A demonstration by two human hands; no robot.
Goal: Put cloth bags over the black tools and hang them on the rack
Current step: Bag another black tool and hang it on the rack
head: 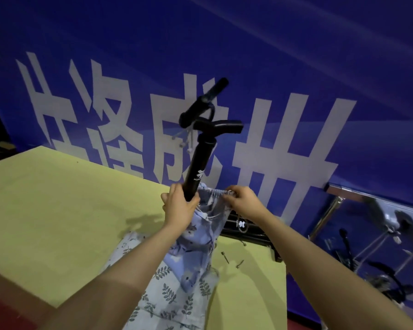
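Bagging is under way, not complete. At centre frame the left hand (179,206) is clamped around the shaft of a black tool (200,163), which stands tilted with its handles uppermost. The right hand (240,198) pinches the gathered mouth of a blue cloth bag (196,246); the bag covers only the tool's lower part, the upper shaft and handles remaining bare. A leaf-print cloth (162,291) lies on the yellow surface (57,198) beneath. More black items (243,228) rest behind, right of centre. A metal rack (377,236) stands at right; whether covered tools hang there cannot be told. Closing and hanging remain.
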